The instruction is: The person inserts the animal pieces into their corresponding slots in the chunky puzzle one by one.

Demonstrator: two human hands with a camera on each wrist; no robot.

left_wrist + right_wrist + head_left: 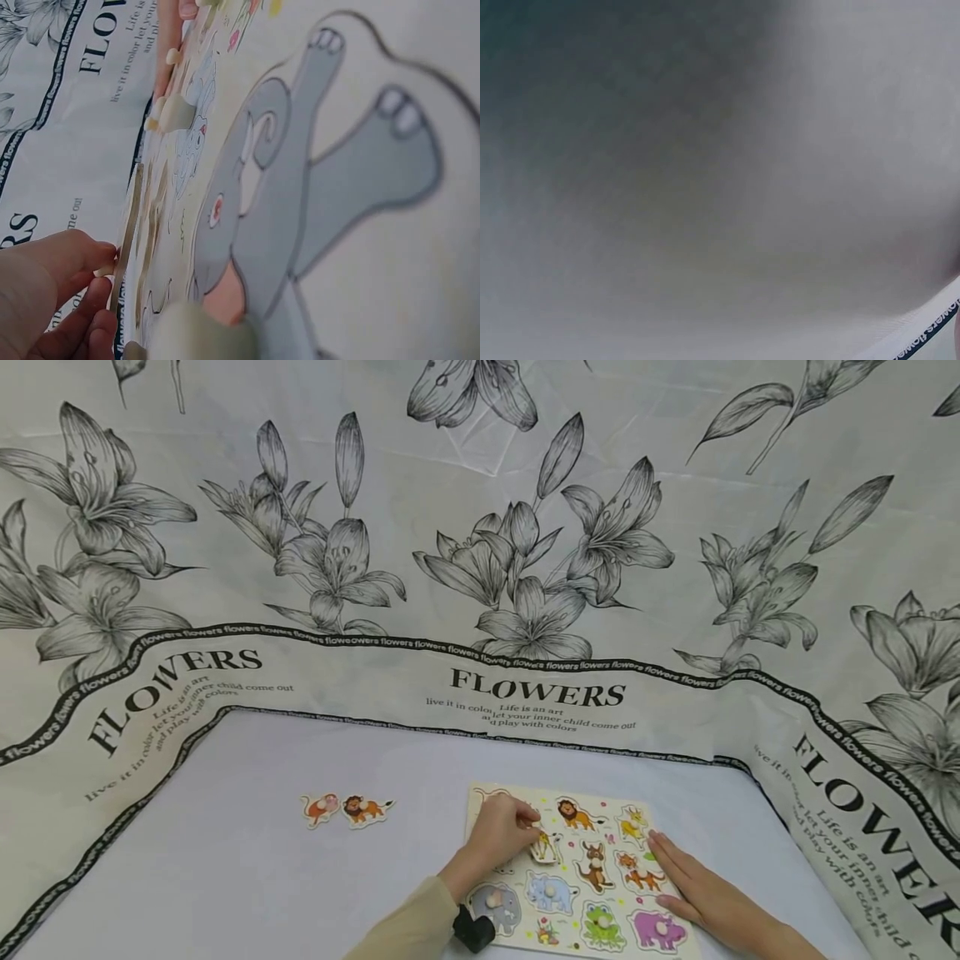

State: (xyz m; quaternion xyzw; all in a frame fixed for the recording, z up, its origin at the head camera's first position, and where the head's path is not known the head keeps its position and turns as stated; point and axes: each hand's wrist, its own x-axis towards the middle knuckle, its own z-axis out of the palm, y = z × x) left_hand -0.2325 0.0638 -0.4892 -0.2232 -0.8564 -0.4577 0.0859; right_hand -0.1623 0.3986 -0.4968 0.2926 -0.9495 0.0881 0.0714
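Observation:
In the head view, a wooden animal puzzle board [517, 878] lies on the white cloth. My left hand [501, 833] reaches over its upper left part and pinches a puzzle piece [545, 850] with a yellow animal, apparently a giraffe. The left wrist view shows that piece [127, 234] edge-on, its knob between thumb and fingers of the left hand [56, 289]. Along the board's right edge rests my right hand [708, 893], fingers extended. An elephant piece [495, 906] sits below the left hand. The right wrist view is mostly blurred.
Left of the board lie a monkey piece [321, 810] and a lion piece [366, 811] on the cloth. A hippo [660, 931], a frog [602, 928] and a blue rhino-like piece [551, 893] sit in the board. A flower-printed curtain [525, 610] encloses the table.

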